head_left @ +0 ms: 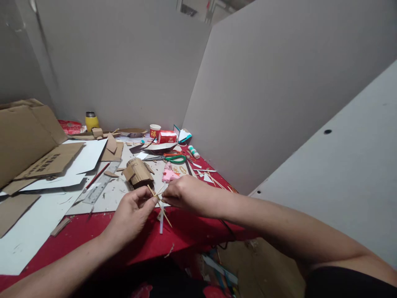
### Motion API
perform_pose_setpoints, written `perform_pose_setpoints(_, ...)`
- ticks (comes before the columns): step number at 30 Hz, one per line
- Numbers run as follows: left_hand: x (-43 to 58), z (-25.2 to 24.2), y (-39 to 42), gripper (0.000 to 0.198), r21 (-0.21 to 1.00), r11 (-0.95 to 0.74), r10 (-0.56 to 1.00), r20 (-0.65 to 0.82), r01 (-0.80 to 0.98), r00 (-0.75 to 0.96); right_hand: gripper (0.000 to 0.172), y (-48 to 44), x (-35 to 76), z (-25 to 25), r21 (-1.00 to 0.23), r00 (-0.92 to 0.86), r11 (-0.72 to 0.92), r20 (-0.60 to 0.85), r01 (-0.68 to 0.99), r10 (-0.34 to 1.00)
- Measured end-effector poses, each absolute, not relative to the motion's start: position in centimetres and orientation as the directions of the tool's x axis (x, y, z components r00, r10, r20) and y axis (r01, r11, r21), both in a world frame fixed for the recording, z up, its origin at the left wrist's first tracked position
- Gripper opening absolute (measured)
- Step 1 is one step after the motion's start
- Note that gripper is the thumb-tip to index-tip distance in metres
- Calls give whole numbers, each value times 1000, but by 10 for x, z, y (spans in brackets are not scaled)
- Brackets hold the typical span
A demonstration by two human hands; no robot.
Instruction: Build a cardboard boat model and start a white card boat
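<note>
My left hand (135,209) pinches a thin wooden skewer (166,217) between thumb and fingers; its pointed end slants down to the right. Close against it, my right hand (182,192) has its fingers pressed together near the same crossing of sticks. What it grips is too small and hidden to make out. Just behind my right hand lies a pink hot glue gun (168,173), partly covered by it. A translucent glue stick (161,225) shows below the skewer. Beyond my left hand sits a rounded corrugated cardboard piece (139,171) with small flaps.
Green-and-orange-handled scissors (175,157) lie behind the glue gun. A clear ruler (99,188), a red pencil (97,176) and cardboard sheets (49,161) cover the left. A paper cup (155,130), a red box (167,136) and a yellow bottle (91,121) stand at the back. Grey panels (263,82) enclose the table.
</note>
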State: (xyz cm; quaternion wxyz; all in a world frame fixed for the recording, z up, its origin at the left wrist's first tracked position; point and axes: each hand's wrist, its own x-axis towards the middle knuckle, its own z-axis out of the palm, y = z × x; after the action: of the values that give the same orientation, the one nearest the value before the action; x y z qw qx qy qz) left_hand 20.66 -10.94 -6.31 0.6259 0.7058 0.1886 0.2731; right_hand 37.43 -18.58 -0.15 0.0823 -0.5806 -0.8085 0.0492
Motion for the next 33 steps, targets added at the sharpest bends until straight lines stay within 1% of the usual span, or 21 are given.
perform_pose_setpoints(2,208,-64,-110,19,991,-103,585,134,-90,800,22,-186,374,-6,-117,-318,327,87,938,944)
perform_pose_setpoints(5,208,-64,-111,17,996,10,536,67,-86,841,22,-187,372,-7,-70,-312,317,77,946,947)
perform_pose_setpoints(7,208,-63,-111,16,994,55,504,52,-92,862,24,-187,370,-7,-49,-308,313,78,949,948)
perform_pose_setpoints(10,207,-61,-112,16,993,60,486,63,-106,872,27,-188,369,-8,-26,-314,317,100,948,944)
perform_pose_setpoints(13,206,-61,-112,17,995,33,530,64,-96,845,29,-188,369,-10,12,-328,329,129,944,936)
perform_pose_setpoints(16,206,-63,-112,23,996,44,561,35,-72,827,29,-189,370,-12,49,-330,326,140,944,934)
perform_pose_setpoints(22,206,-69,-112,28,998,37,562,19,-49,827,27,-189,370,-13,90,-338,327,170,941,926)
perform_pose_setpoints(26,207,-68,-109,29,999,-9,559,42,-44,828,25,-188,370,-14,80,-344,334,179,939,922)
perform_pose_setpoints(30,207,-67,-107,27,996,-85,571,81,-39,817,20,-187,370,-15,15,-345,348,173,937,922)
perform_pose_setpoints(33,207,-65,-108,24,995,-84,583,88,-48,808,16,-186,370,-17,-28,-358,368,181,929,916)
